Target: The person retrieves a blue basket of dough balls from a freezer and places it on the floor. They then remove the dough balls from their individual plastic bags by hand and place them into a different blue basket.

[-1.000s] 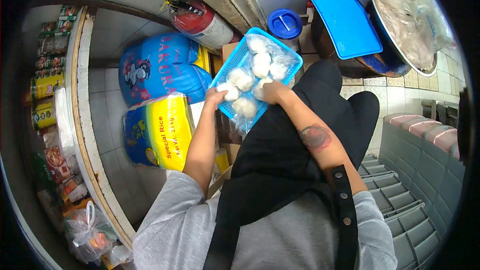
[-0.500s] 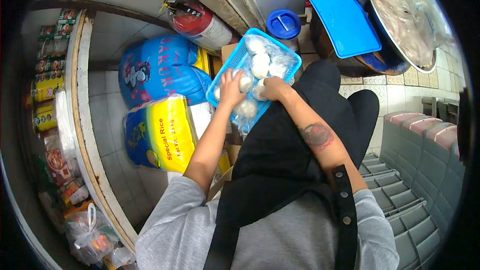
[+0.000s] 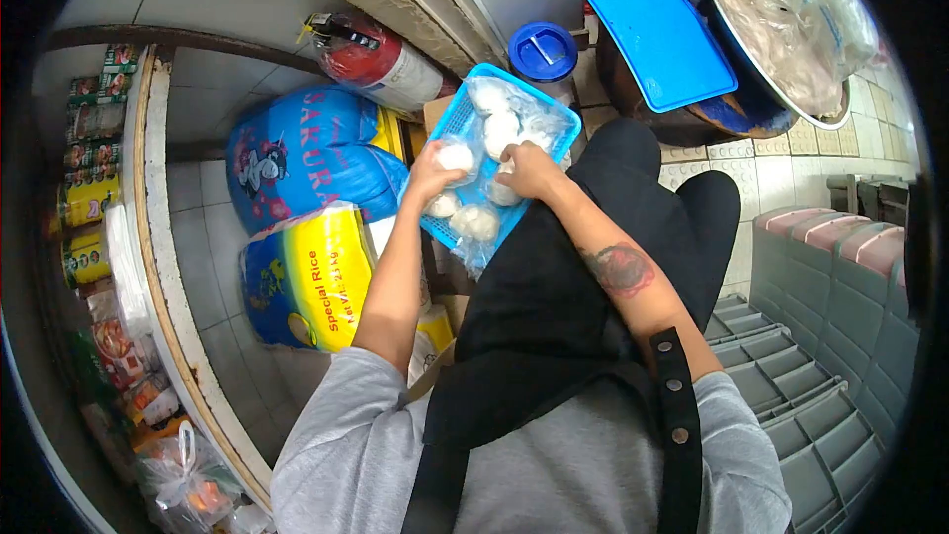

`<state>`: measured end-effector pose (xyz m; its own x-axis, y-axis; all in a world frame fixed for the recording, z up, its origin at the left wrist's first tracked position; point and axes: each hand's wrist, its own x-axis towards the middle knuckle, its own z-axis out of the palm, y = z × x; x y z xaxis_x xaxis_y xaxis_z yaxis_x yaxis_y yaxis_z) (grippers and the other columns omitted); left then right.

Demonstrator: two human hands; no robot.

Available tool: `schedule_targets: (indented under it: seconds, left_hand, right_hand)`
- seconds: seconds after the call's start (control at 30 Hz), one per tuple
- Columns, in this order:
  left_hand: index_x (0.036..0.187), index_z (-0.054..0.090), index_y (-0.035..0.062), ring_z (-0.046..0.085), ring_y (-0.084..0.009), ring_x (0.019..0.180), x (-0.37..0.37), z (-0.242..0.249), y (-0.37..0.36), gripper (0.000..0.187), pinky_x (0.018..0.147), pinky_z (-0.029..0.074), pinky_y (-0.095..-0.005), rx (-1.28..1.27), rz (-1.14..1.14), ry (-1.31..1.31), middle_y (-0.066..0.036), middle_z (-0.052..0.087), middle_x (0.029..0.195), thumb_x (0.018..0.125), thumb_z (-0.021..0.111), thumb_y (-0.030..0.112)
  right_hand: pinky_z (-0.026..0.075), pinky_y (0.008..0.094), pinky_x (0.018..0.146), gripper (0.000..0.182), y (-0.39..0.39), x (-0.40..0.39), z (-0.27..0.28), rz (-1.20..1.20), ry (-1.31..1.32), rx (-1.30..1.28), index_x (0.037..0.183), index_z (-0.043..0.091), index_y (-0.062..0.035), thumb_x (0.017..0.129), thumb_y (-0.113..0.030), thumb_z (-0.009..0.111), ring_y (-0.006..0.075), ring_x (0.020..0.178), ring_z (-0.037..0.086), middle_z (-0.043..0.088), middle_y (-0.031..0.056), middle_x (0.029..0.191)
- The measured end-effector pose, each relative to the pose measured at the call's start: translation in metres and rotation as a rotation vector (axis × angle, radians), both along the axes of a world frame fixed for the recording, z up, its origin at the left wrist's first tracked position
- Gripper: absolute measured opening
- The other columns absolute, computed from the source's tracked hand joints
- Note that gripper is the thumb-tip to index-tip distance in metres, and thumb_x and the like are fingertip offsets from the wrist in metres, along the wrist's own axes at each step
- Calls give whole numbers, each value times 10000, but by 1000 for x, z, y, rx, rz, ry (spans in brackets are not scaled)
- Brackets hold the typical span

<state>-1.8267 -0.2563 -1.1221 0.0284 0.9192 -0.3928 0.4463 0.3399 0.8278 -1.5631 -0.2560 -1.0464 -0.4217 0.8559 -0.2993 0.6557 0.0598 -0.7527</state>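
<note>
A blue plastic basket (image 3: 566, 143) holds several white dough-like balls, some wrapped in clear plastic. My left hand (image 3: 429, 178) is closed around one white ball (image 3: 456, 156) at the basket's left side. Toward the right side, my right hand (image 3: 534, 172) has its fingers curled over another ball (image 3: 502, 190), which it partly covers. A bagged ball (image 3: 474, 222) lies at the near end, and a further ball (image 3: 500, 133) rests beyond my hands. Clear plastic hangs over the basket's near rim.
To the left lie a blue sack (image 3: 306, 153), a rice bag (image 3: 316, 277) and a fire extinguisher (image 3: 381, 59). A blue-lidded container (image 3: 543, 49) stands behind the basket. A blue lid (image 3: 652, 35) and a bag-filled pot (image 3: 781, 30) are at upper right. Grey crates (image 3: 801, 415) stand at lower right.
My left hand has closed around a white ball and raised it slightly toward the left. My right hand stays at its ball. The whole view has shifted a little.
</note>
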Motion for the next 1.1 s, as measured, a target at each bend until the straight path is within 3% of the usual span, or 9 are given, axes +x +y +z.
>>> schedule_targets:
  seconds: [0.1, 0.2, 0.23, 0.37, 0.47, 0.7, 0.83, 0.97, 1.1]
  left_hand:
    - [1265, 449, 92, 555, -247, 1093, 10, 81, -24, 642, 931, 450, -427, -38, 229, -431, -83, 553, 1213, 697, 746, 137]
    - [1360, 380, 105, 478, -282, 1207, 15, 97, -54, 714, 963, 409, -549, -226, 350, -1006, -118, 494, 1306, 745, 708, 257]
    - [1403, 323, 135, 400, -339, 1275, 21, 96, -63, 820, 995, 318, -642, -227, 306, -1050, -116, 422, 1388, 739, 697, 440]
    - [1427, 275, 110, 410, -351, 1266, 81, 128, -78, 1002, 1000, 324, -625, -249, 348, -1386, -122, 414, 1397, 683, 619, 686]
    - [1419, 290, 94, 424, -339, 1259, 104, 135, -74, 971, 1013, 341, -579, -234, 375, -1508, -134, 416, 1393, 712, 585, 690]
    - [1334, 412, 35, 498, -264, 1201, 76, 99, -43, 581, 995, 415, -413, -196, 264, -1003, -125, 500, 1316, 932, 471, 452]
    - [1302, 457, 65, 576, -211, 1085, 75, 127, -35, 574, 905, 484, -371, -281, 183, -645, -92, 571, 1221, 946, 405, 512]
    - [1300, 464, 75, 577, -218, 1076, 73, 120, -35, 625, 907, 481, -379, -476, 93, -716, -93, 574, 1208, 943, 331, 570]
    - [1324, 443, 79, 559, -240, 1109, 82, 122, -37, 698, 943, 457, -395, -502, 186, -810, -100, 555, 1238, 920, 296, 629]
  right_hand:
    - [444, 399, 924, 591, 3, -1, 9, -7, 281, 93, 1216, 549, -85, 697, -279, 755, 387, 1055, 551, 540, 215, 1188]
    - [433, 407, 910, 725, -2, -7, 23, 97, 625, 236, 1332, 437, -96, 704, -257, 761, 317, 1075, 535, 528, 177, 1154]
    - [412, 402, 952, 842, -3, -5, 36, 170, 604, 183, 1391, 367, -99, 678, -271, 782, 303, 1130, 511, 503, 176, 1221]
    - [376, 380, 1006, 880, -4, -1, 44, 174, 679, 168, 1378, 394, -73, 630, -273, 811, 305, 1204, 478, 502, 177, 1278]
    - [380, 375, 1001, 827, -3, 6, 47, 111, 693, 127, 1345, 446, -68, 630, -260, 815, 282, 1185, 496, 539, 154, 1244]
    - [398, 355, 975, 752, -5, 7, 45, 18, 839, 68, 1300, 501, -74, 635, -215, 822, 213, 1130, 522, 569, 89, 1200]
    - [410, 344, 946, 694, -3, 6, 47, 28, 789, 124, 1257, 535, -87, 637, -211, 821, 193, 1068, 534, 580, 59, 1138]
    - [454, 305, 834, 502, -5, 3, 39, -31, 864, 167, 1124, 604, -78, 678, -198, 801, 142, 917, 571, 614, 37, 1007]
    - [461, 267, 660, 247, -2, 6, 28, -62, 818, -95, 936, 646, -63, 761, -207, 745, 84, 731, 560, 617, 5, 798]
